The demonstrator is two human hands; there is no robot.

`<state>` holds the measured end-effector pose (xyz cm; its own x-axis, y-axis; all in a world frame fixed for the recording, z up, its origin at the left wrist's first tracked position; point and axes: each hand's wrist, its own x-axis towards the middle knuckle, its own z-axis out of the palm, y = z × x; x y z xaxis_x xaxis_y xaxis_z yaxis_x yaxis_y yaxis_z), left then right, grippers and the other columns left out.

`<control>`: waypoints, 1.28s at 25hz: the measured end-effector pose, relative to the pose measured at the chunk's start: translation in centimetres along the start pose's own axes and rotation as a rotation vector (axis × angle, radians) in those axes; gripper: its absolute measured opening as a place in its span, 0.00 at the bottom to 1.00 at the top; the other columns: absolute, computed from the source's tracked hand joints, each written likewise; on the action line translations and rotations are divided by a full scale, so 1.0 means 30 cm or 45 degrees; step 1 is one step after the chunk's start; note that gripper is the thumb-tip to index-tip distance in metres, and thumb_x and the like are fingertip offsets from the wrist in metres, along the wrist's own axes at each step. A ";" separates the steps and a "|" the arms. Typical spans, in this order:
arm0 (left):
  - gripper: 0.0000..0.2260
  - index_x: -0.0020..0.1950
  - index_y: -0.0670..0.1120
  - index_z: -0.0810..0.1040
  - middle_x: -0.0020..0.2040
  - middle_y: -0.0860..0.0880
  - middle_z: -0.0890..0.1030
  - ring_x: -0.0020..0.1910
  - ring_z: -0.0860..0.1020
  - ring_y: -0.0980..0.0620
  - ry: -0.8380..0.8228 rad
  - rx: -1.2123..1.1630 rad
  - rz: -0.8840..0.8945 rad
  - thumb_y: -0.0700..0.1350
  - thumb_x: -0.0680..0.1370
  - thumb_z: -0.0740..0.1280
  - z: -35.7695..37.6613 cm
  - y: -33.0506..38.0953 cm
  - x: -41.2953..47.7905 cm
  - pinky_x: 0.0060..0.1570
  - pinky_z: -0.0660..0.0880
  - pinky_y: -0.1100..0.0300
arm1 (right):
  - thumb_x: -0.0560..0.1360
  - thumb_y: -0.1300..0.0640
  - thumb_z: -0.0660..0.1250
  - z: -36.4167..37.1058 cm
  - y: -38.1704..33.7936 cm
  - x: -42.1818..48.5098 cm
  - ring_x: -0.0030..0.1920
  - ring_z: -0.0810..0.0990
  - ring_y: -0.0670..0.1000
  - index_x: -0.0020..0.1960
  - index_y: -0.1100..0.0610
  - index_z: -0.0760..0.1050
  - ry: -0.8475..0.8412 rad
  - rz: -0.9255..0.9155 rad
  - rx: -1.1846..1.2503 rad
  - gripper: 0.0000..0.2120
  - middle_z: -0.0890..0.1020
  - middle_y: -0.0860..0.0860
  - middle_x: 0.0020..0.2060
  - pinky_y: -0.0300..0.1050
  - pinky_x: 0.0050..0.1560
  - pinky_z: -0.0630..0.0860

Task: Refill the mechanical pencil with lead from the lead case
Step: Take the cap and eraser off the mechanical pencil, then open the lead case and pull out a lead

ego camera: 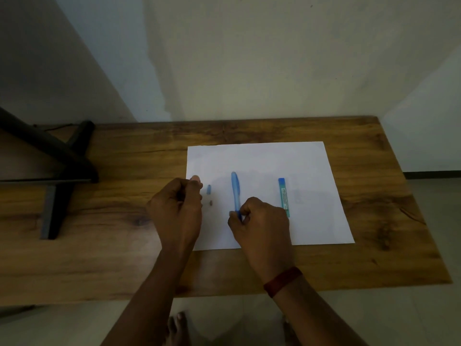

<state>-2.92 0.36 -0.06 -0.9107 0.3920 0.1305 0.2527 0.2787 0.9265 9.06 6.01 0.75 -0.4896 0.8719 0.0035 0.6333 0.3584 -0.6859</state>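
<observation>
A blue mechanical pencil [234,188] lies lengthwise on a white sheet of paper [264,161]. My right hand [259,221] grips the pencil's near end between thumb and fingers. The blue-capped lead case [283,196] lies on the paper just right of that hand. A small blue cap [209,189] and a tiny brownish piece [211,202] rest on the paper to the pencil's left. My left hand [178,208] hovers beside them with fingers curled; I cannot tell whether it pinches anything.
The paper sits on a wooden table [112,221] whose near edge is below my wrists. A black metal stand [57,166] occupies the table's left part. A wall rises behind the table. My bare feet [178,325] show on the floor below.
</observation>
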 end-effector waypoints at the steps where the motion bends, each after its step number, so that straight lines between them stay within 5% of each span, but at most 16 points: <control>1: 0.12 0.38 0.45 0.80 0.30 0.48 0.79 0.31 0.79 0.50 -0.004 0.003 0.006 0.50 0.78 0.65 0.000 -0.002 -0.002 0.37 0.78 0.56 | 0.72 0.49 0.71 -0.001 -0.003 0.000 0.28 0.71 0.42 0.40 0.57 0.77 -0.009 -0.006 -0.011 0.12 0.80 0.49 0.31 0.25 0.33 0.61; 9: 0.14 0.36 0.49 0.80 0.29 0.50 0.80 0.30 0.78 0.53 -0.078 -0.030 0.044 0.55 0.75 0.63 0.025 0.028 -0.032 0.35 0.76 0.61 | 0.73 0.48 0.70 -0.141 0.096 0.050 0.38 0.81 0.50 0.47 0.58 0.81 0.281 0.079 -0.212 0.13 0.85 0.54 0.40 0.42 0.44 0.77; 13: 0.15 0.36 0.45 0.80 0.29 0.48 0.80 0.28 0.78 0.52 -0.129 -0.004 0.111 0.52 0.76 0.64 0.063 0.046 -0.064 0.32 0.78 0.55 | 0.72 0.44 0.70 -0.194 0.176 0.064 0.41 0.82 0.50 0.51 0.58 0.81 0.283 0.186 -0.290 0.18 0.85 0.55 0.44 0.41 0.42 0.76; 19: 0.11 0.35 0.52 0.76 0.27 0.60 0.75 0.30 0.78 0.55 -0.162 -0.028 0.168 0.50 0.77 0.65 0.108 0.068 -0.108 0.29 0.74 0.68 | 0.71 0.40 0.69 -0.171 0.166 0.054 0.35 0.77 0.45 0.47 0.56 0.81 0.227 0.170 -0.288 0.19 0.84 0.52 0.39 0.35 0.36 0.70; 27: 0.10 0.41 0.47 0.80 0.31 0.51 0.80 0.31 0.79 0.53 -0.202 -0.001 0.176 0.50 0.78 0.65 0.118 0.088 -0.125 0.34 0.79 0.58 | 0.71 0.45 0.71 -0.158 0.163 0.060 0.31 0.74 0.45 0.40 0.56 0.79 0.207 0.190 -0.255 0.13 0.83 0.51 0.35 0.31 0.31 0.62; 32: 0.14 0.50 0.45 0.83 0.42 0.50 0.85 0.39 0.83 0.51 -0.355 -0.021 0.098 0.53 0.75 0.66 0.133 0.118 -0.132 0.44 0.82 0.50 | 0.69 0.47 0.73 -0.148 0.139 0.059 0.34 0.79 0.47 0.41 0.58 0.79 0.359 -0.020 -0.063 0.14 0.84 0.53 0.36 0.29 0.36 0.67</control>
<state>2.88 3.30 1.31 -0.7636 0.6377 0.1009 0.3104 0.2256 0.9234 13.50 10.51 1.13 -0.3182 0.9219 0.2210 0.6587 0.3827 -0.6478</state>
